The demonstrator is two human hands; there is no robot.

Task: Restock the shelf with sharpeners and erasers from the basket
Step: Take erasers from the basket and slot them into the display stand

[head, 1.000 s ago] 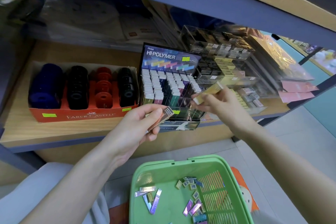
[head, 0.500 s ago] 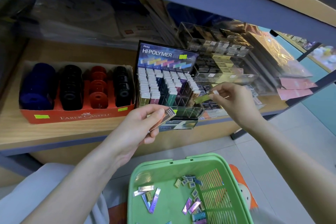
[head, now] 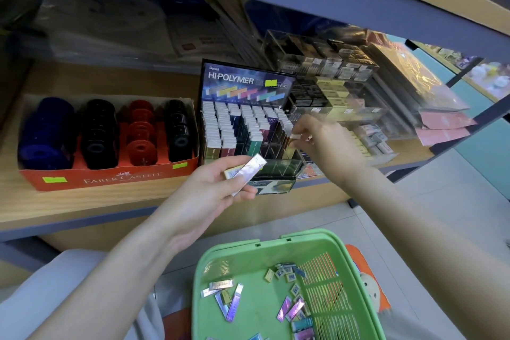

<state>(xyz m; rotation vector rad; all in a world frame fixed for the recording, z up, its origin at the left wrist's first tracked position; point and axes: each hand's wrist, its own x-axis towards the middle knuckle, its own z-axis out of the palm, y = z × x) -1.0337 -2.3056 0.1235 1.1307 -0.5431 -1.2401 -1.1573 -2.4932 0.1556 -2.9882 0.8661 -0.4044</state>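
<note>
Left hand (head: 215, 190) grips silvery erasers (head: 248, 170); right hand (head: 325, 146) pinches gold eraser (head: 292, 148) into display rack (head: 242, 83).

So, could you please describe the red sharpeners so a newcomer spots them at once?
On the wooden shelf, look left to the orange Faber-Castell box. The red sharpeners fill its third row from the left, between two black rows.

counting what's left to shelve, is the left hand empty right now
No, the left hand grips slim foil-wrapped erasers in front of the Hi-Polymer display.
</note>
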